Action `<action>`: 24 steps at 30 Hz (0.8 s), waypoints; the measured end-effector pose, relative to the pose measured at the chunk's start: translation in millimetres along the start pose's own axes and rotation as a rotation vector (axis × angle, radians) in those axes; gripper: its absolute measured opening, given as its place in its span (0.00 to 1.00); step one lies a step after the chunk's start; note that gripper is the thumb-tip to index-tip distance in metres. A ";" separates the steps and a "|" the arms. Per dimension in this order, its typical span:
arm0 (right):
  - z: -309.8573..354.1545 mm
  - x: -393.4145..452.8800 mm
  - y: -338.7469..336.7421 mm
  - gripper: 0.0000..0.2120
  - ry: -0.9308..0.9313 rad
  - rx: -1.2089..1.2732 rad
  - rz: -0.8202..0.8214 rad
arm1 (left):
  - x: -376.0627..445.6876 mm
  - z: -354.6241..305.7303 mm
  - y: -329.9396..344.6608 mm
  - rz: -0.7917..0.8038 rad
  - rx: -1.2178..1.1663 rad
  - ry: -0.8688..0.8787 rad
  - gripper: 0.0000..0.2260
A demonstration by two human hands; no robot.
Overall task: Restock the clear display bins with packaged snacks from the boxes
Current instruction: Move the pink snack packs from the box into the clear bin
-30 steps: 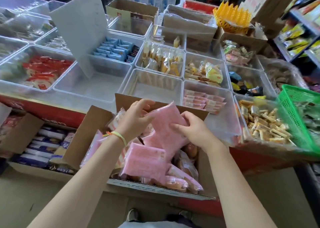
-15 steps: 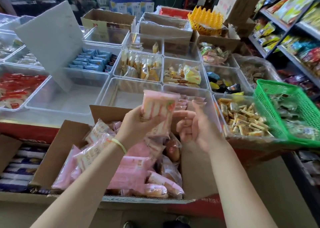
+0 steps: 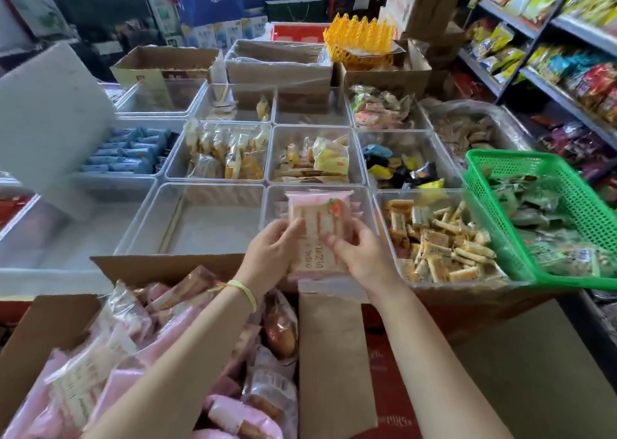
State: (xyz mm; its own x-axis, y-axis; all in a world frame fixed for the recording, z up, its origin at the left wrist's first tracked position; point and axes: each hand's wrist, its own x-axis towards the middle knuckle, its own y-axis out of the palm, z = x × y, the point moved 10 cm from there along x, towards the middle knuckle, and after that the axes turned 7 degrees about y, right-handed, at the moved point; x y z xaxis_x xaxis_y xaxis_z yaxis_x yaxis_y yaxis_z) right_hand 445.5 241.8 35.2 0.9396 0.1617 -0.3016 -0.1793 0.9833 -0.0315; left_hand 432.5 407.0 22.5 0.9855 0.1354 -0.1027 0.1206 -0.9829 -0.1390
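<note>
Both hands hold one pink snack packet with a strawberry picture, upright over the clear bin in the front row that holds a few like packets. My left hand grips its left edge and my right hand grips its right edge. Below my arms stands an open cardboard box full of pink packets and wrapped buns.
An empty clear bin lies left of the target bin. A bin of biscuit sticks and a green basket lie to the right. More filled bins, cardboard boxes and a white lid stand behind. Snack shelves run along the right.
The pink packet has gone from the box up and forward to over the front bin. My right hand, off the packet half a second ago, now grips its right edge.
</note>
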 end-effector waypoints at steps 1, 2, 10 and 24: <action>-4.5 13.0 -22.2 0.12 0.001 -0.012 -0.074 | 10.4 4.1 6.9 -0.018 0.029 -0.018 0.10; -9.9 25.7 -43.9 0.12 0.015 -0.001 -0.142 | 19.2 7.2 15.2 -0.030 0.029 -0.048 0.06; -21.2 78.9 -69.7 0.12 0.020 0.400 0.123 | 57.2 29.2 96.6 0.051 -0.459 -0.174 0.15; -18.4 136.2 -49.3 0.24 -0.258 -1.207 0.102 | 141.9 35.6 87.6 0.292 0.676 0.174 0.19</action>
State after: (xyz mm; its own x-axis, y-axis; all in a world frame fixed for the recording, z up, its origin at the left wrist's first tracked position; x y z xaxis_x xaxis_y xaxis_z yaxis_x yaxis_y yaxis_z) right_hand 576.9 213.8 -21.9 0.9110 0.3792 -0.1618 -0.2801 0.2813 -0.9178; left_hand 578.6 344.6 -39.4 0.9776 -0.1956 -0.0783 -0.1925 -0.6779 -0.7095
